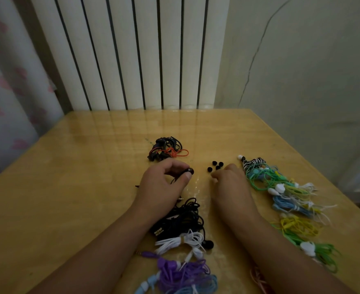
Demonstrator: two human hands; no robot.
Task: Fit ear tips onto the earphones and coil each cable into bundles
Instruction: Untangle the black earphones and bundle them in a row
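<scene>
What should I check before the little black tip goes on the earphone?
1. Left hand pinches the black earbud: ok.
2. Earbud nozzle faces the right hand: cannot tell.
3. Loose black ear tips lie within reach, just beyond the right hand: ok.
4. Right hand holds a tip: cannot tell, fingertips hidden.
5. Black cable pile clear of both hands: not ok, the left wrist lies against it.

glossy lacquered wood table (pixel 79 166); matt black rubbery ear tips (pixel 215 166); smooth plastic-coated cables (pixel 289 200)
</scene>
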